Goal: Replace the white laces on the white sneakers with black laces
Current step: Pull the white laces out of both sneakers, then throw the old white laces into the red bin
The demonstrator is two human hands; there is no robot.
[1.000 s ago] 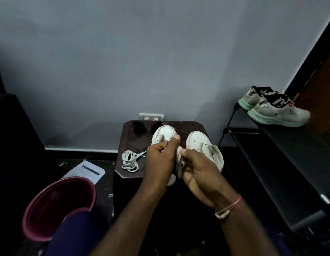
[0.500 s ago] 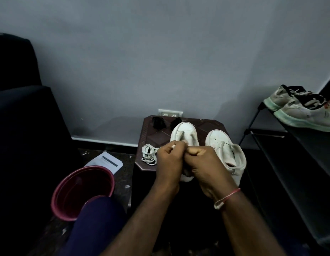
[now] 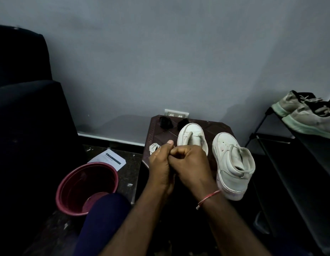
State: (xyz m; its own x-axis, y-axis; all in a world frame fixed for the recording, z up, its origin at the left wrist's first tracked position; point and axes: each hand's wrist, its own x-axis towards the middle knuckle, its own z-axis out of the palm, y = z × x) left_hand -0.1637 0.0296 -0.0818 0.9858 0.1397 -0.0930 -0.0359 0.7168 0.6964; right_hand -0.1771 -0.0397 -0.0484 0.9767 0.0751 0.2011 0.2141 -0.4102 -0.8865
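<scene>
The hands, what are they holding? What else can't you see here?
- Head view: left hand and right hand, fists closed together, hide whatever they pinch.
- Left sneaker: near half hidden behind the hands.
- Black laces: too dark to make out.
- Grey shoes: cut off by the right edge.

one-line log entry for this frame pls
stage: white laces off | left hand + right hand: closed together, contents hidden | white sneakers: unlaced on table | black laces: untouched

Hands (image 3: pixel 179 163) clenched together in front of left sneaker (image 3: pixel 192 135), hiding its rear half; what they pinch can't be told. White laces (image 3: pixel 154 147) left of that sneaker partly covered. Rack shoes (image 3: pixel 308 115) cut off by the right edge.
</scene>
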